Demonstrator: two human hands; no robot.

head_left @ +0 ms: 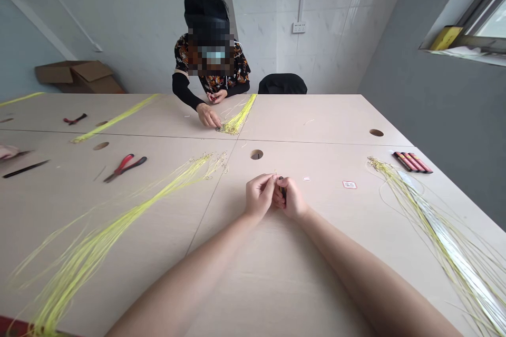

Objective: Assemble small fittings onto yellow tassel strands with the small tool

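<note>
At the far left of the pale table point(324, 116) a dark flat tool point(25, 169) lies near the edge, with small red-handled cutters point(75, 119) farther back; nearer the middle, red-handled pliers point(125, 167) rest with their handles apart, just above a long bundle of yellow strands point(118, 224) that fans out from the lower left corner toward the table's centre; a second yellow bundle point(114, 118) lies slantwise behind it. Across the table a co-worker's hand point(208, 116) presses down on the end of another yellow bundle point(239, 116). In the centre, just below a round hole in the tabletop point(256, 154), the left hand point(259, 197) and the right hand point(291, 199) meet, knuckles touching; the left fingers are pressed together, pinching a thin yellow strand point(275, 174) whose tip stands up between the hands; the right fingers are curled closed around a small dark piece point(281, 179), what it is cannot be told. To the right lie a small red-edged label point(349, 185), then a spread of yellow strands point(435, 237) running to the lower right corner, and red and black sticks point(413, 162) side by side.
</note>
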